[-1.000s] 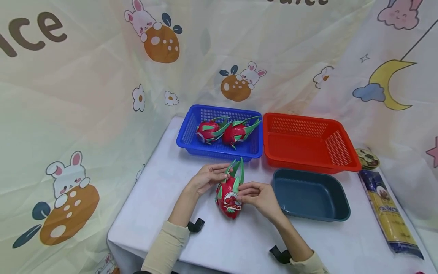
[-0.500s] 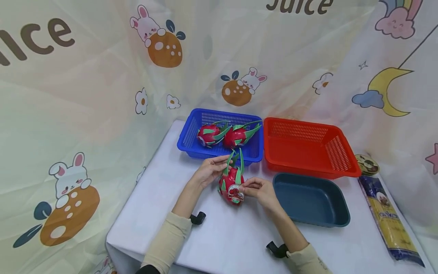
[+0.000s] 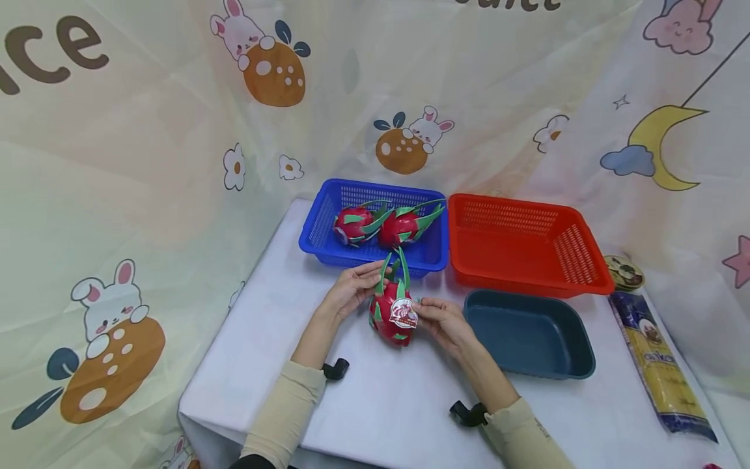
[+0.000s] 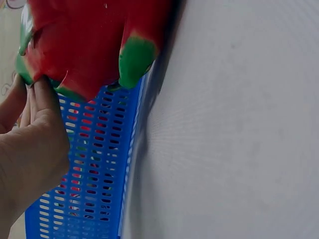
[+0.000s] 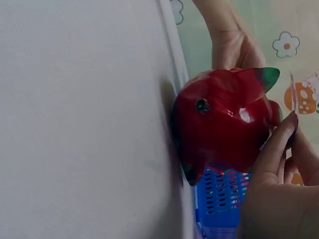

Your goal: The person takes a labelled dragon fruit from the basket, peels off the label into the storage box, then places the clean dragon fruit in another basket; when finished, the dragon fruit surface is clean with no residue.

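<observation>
A red dragon fruit (image 3: 387,331) with green leaf tips stands at the middle of the table, in front of the blue basket. My left hand (image 3: 351,290) pinches one of its green scales near the top, as the left wrist view shows (image 4: 37,134). A round white-and-red sticker (image 3: 404,313) is at the fruit's right front. My right hand (image 3: 442,321) pinches the sticker's edge between thumb and fingers. In the right wrist view the sticker (image 5: 294,92) shows edge-on, standing out from the fruit's skin.
Two more dragon fruits (image 3: 354,225) lie in the blue basket (image 3: 328,251). Right of it are a red basket (image 3: 527,284) and a dark teal tub (image 3: 530,372). A yellow-and-blue packet (image 3: 665,365) and a round tin (image 3: 624,272) lie along the table's right edge.
Both hands and the dragon fruit have moved a little away from the body, toward the blue basket. The sticker now stands out more from the fruit. The head view shifted slightly.
</observation>
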The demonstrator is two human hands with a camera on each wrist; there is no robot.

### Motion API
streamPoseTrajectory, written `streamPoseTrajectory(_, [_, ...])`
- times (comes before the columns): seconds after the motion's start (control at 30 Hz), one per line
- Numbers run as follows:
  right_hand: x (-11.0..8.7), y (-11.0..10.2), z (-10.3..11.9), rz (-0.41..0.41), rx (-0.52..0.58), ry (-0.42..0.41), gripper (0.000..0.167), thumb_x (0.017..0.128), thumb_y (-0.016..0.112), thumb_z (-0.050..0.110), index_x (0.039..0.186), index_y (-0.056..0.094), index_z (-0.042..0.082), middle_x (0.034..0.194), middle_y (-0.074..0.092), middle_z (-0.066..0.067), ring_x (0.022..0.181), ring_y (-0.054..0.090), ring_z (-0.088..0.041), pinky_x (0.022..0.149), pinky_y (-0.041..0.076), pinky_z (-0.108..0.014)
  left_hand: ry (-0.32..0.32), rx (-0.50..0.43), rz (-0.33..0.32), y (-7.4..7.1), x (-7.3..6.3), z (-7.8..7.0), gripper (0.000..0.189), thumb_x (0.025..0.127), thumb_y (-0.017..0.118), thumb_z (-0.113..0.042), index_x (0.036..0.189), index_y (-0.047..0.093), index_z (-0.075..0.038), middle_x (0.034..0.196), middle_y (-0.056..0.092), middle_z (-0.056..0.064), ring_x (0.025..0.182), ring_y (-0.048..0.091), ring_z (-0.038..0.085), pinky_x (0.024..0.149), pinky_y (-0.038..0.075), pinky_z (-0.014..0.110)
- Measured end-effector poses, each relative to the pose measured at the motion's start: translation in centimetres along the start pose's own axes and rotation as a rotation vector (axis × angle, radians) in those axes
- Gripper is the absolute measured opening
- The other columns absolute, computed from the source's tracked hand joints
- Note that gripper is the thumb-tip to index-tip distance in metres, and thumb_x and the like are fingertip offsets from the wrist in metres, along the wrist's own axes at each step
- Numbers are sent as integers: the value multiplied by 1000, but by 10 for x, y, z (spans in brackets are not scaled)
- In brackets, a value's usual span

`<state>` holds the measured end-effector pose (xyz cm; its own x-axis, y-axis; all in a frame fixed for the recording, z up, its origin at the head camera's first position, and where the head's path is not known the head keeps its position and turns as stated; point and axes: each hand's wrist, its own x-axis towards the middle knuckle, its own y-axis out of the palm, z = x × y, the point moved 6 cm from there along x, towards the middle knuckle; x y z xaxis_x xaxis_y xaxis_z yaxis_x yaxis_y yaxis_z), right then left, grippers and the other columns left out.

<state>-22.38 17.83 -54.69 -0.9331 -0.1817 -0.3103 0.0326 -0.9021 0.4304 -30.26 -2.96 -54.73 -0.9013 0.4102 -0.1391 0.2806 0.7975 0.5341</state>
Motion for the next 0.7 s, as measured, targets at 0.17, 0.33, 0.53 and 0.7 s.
streamPoseTrajectory(0.17, [-2, -3, 17, -36, -50, -32, 30, 101, 67, 3, 128, 61, -8, 97, 76, -3, 86, 73, -13, 82, 62, -25, -12, -3, 19, 0, 0, -1, 43, 103, 57, 5, 146, 57, 2, 138, 66, 21, 101, 76, 21, 90, 60, 29])
streamPoseTrajectory(0.33, [-14, -10, 51, -59, -166, -96, 51, 98, 75, 12, 142, 55, -5, 104, 79, -2, 95, 75, -15, 88, 61, -30, 13, -4, 60, 3, 0, -3, 44, 103, 57, 5, 148, 54, 4, 146, 57, 28, 101, 76, 21, 93, 59, 28])
streamPoseTrajectory(0.53, [-27, -26, 95, -68, -310, -127, 52, 95, 79, 15, 138, 58, -5, 107, 78, -2, 101, 75, -17, 90, 61, -33, 27, 12, 60, 1, -3, -4, 44, 104, 55, 6, 148, 54, 5, 143, 61, 25, 103, 75, 21, 96, 58, 29])
streamPoseTrajectory(0.7, [-36, -49, 119, -97, -451, -88, 60, 96, 78, 20, 144, 52, -7, 110, 77, -1, 101, 74, -17, 92, 60, -33, 29, -6, 62, 1, -2, -3, 44, 104, 54, 7, 147, 54, 5, 139, 65, 21, 105, 75, 22, 98, 57, 30])
